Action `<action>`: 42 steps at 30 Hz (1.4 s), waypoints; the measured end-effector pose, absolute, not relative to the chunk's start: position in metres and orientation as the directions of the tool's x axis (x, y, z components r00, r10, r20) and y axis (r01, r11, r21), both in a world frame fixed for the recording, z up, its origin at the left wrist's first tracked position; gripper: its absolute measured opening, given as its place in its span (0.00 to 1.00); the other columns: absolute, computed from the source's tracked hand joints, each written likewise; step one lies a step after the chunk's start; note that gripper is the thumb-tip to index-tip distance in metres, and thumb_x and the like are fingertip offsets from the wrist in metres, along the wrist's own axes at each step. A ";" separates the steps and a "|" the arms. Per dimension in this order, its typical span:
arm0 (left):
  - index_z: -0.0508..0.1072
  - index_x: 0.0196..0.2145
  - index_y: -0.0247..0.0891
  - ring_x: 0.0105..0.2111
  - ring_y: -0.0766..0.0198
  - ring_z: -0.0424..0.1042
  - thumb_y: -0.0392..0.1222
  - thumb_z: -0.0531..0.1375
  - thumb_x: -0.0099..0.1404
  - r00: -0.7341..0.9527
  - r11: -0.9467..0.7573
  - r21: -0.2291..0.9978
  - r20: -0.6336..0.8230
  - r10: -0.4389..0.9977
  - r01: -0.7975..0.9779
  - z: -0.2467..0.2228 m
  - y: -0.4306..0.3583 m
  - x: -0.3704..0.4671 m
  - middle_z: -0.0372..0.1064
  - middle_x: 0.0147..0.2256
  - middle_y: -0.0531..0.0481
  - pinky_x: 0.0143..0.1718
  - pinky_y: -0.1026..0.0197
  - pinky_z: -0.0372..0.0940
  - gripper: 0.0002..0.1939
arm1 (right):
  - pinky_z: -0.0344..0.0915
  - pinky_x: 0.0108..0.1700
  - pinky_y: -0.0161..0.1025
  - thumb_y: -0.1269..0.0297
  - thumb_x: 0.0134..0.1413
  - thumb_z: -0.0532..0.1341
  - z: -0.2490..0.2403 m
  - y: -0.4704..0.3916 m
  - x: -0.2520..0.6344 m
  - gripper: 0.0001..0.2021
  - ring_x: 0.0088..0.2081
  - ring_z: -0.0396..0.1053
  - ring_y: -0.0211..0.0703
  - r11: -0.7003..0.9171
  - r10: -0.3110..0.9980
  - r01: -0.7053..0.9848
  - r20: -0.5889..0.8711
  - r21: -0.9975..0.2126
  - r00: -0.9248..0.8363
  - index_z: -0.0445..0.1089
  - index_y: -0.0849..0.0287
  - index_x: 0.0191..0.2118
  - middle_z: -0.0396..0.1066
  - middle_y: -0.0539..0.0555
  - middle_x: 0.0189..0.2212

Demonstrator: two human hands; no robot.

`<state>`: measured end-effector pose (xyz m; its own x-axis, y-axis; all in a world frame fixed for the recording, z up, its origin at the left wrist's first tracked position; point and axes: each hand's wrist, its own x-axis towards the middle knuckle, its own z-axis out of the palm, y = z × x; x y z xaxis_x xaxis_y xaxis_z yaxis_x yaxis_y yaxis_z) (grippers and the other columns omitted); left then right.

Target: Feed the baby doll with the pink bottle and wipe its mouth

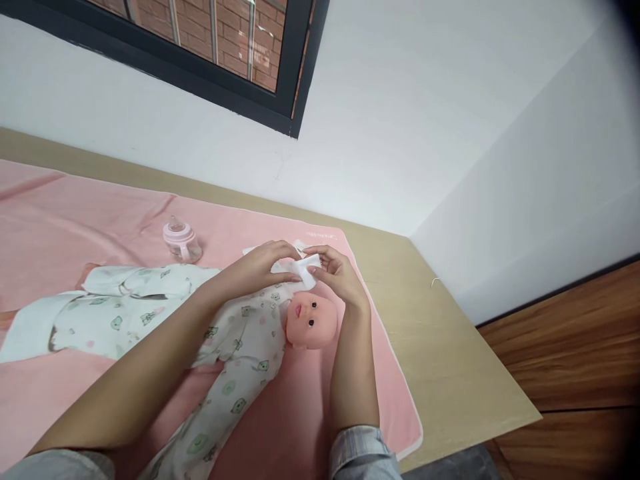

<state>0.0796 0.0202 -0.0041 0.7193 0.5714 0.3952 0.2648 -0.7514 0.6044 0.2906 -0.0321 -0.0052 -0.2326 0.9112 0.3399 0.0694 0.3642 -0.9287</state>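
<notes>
A baby doll (314,321) in a white patterned sleepsuit (250,327) lies face up, its head toward the right. Just beyond the head, a white tissue (306,272) is pinched between both of my hands. My left hand (267,265) grips its left side with thumb and fingers. On the opposite side, my right hand (337,272) has its thumb pressed on the tissue. More white material shows behind my hands, partly hidden, and I cannot make out what it is. The doll's far arm is mostly covered by my left hand and forearm.
A pink mat (350,387) lies under the doll on a wooden board (440,347). Beyond the doll's legs stands a baby bottle (182,241) with a pink collar. A white wall (370,153) and a dark-framed window (287,80) bound the far side.
</notes>
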 end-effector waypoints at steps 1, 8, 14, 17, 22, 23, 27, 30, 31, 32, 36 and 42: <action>0.73 0.47 0.41 0.49 0.54 0.68 0.59 0.59 0.65 0.724 -0.731 0.635 0.379 0.577 0.250 -0.003 0.020 0.080 0.71 0.49 0.48 0.50 0.59 0.62 0.22 | 0.68 0.43 0.36 0.56 0.49 0.68 -0.003 -0.034 0.289 0.17 0.43 0.69 0.40 0.368 0.911 0.068 0.344 -0.928 -0.229 0.72 0.53 0.45 0.71 0.53 0.43; 0.76 0.35 0.39 0.35 0.62 0.71 0.56 0.61 0.64 0.737 -0.644 0.732 0.305 0.603 0.223 0.003 0.018 0.076 0.74 0.33 0.56 0.36 0.66 0.62 0.16 | 0.68 0.40 0.35 0.56 0.50 0.67 -0.001 -0.035 0.288 0.18 0.40 0.69 0.38 0.361 0.921 0.062 0.346 -0.930 -0.178 0.71 0.52 0.47 0.72 0.52 0.41; 0.77 0.36 0.39 0.39 0.62 0.71 0.51 0.62 0.63 0.708 -0.691 0.709 0.414 0.571 0.142 0.005 0.016 0.076 0.73 0.39 0.52 0.41 0.65 0.64 0.13 | 0.68 0.37 0.31 0.58 0.49 0.68 -0.004 -0.030 0.287 0.19 0.35 0.68 0.33 0.348 0.932 0.046 0.341 -0.936 -0.121 0.70 0.53 0.48 0.70 0.51 0.39; 0.77 0.34 0.39 0.44 0.60 0.69 0.49 0.64 0.62 0.634 -0.729 0.673 0.510 0.581 0.127 0.007 0.010 0.078 0.70 0.43 0.48 0.46 0.61 0.65 0.11 | 0.68 0.34 0.31 0.59 0.48 0.68 -0.004 -0.030 0.282 0.22 0.33 0.68 0.31 0.325 0.940 0.036 0.318 -0.945 -0.124 0.68 0.52 0.50 0.69 0.51 0.44; 0.77 0.32 0.39 0.51 0.55 0.67 0.50 0.65 0.60 0.537 -0.753 0.641 0.586 0.607 0.151 0.010 0.002 0.084 0.70 0.48 0.47 0.52 0.56 0.64 0.11 | 0.69 0.35 0.30 0.61 0.48 0.67 -0.004 -0.031 0.272 0.25 0.34 0.69 0.31 0.315 0.940 0.035 0.307 -0.948 -0.146 0.65 0.49 0.54 0.66 0.52 0.52; 0.77 0.32 0.39 0.50 0.55 0.67 0.49 0.65 0.60 0.520 -0.749 0.644 0.590 0.618 0.160 0.011 0.001 0.084 0.72 0.46 0.47 0.52 0.57 0.64 0.11 | 0.69 0.35 0.30 0.61 0.48 0.67 -0.003 -0.031 0.272 0.25 0.34 0.69 0.31 0.315 0.940 0.036 0.307 -0.948 -0.150 0.65 0.49 0.54 0.66 0.52 0.53; 0.77 0.32 0.38 0.39 0.61 0.71 0.50 0.64 0.62 0.497 -0.700 0.693 0.552 0.669 0.174 0.015 0.000 0.079 0.74 0.35 0.51 0.42 0.64 0.64 0.12 | 0.69 0.40 0.32 0.61 0.45 0.69 -0.005 -0.029 0.281 0.27 0.36 0.71 0.33 0.313 0.946 0.062 0.305 -0.948 -0.108 0.66 0.49 0.53 0.65 0.53 0.55; 0.75 0.31 0.37 0.33 0.63 0.70 0.50 0.63 0.62 0.644 -0.640 0.737 0.383 0.662 0.219 0.015 0.002 0.073 0.72 0.31 0.53 0.34 0.66 0.62 0.13 | 0.68 0.48 0.37 0.60 0.44 0.70 -0.015 -0.019 0.300 0.28 0.38 0.71 0.34 0.294 0.956 0.092 0.294 -0.951 -0.012 0.67 0.50 0.53 0.66 0.54 0.54; 0.74 0.30 0.37 0.31 0.64 0.69 0.49 0.62 0.62 0.708 -0.634 0.731 0.307 0.636 0.252 0.015 0.003 0.072 0.71 0.29 0.54 0.32 0.66 0.61 0.12 | 0.68 0.50 0.38 0.60 0.43 0.70 -0.022 -0.014 0.307 0.27 0.38 0.71 0.34 0.274 0.961 0.098 0.277 -0.957 0.022 0.67 0.51 0.53 0.67 0.54 0.53; 0.73 0.28 0.37 0.29 0.65 0.67 0.48 0.62 0.61 0.760 -0.639 0.713 0.235 0.606 0.289 0.013 0.004 0.072 0.69 0.27 0.55 0.29 0.67 0.59 0.12 | 0.67 0.51 0.40 0.59 0.43 0.70 -0.030 -0.009 0.315 0.27 0.38 0.71 0.35 0.243 0.967 0.098 0.249 -0.965 0.050 0.67 0.52 0.52 0.68 0.54 0.52; 0.67 0.23 0.37 0.24 0.66 0.63 0.41 0.58 0.59 0.832 -0.651 0.638 0.031 0.554 0.410 0.006 0.003 0.080 0.62 0.22 0.56 0.24 0.66 0.53 0.09 | 0.67 0.52 0.43 0.60 0.40 0.69 -0.072 0.012 0.336 0.25 0.42 0.71 0.39 0.089 0.989 0.023 0.092 -0.996 0.117 0.70 0.55 0.49 0.71 0.54 0.47; 0.69 0.23 0.38 0.24 0.65 0.64 0.38 0.56 0.56 0.834 -0.634 0.623 -0.054 0.549 0.458 0.002 -0.004 0.093 0.65 0.23 0.54 0.25 0.65 0.53 0.06 | 0.67 0.55 0.44 0.63 0.38 0.70 -0.131 0.027 0.345 0.20 0.39 0.73 0.38 -0.109 0.981 -0.199 -0.138 -0.974 0.135 0.70 0.58 0.42 0.75 0.50 0.36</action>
<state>0.0927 -0.0036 0.0019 0.8342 0.5488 -0.0540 0.4577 -0.6343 0.6231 0.3452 0.0273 -0.1312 0.1354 0.9812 -0.1375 -0.1986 -0.1091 -0.9740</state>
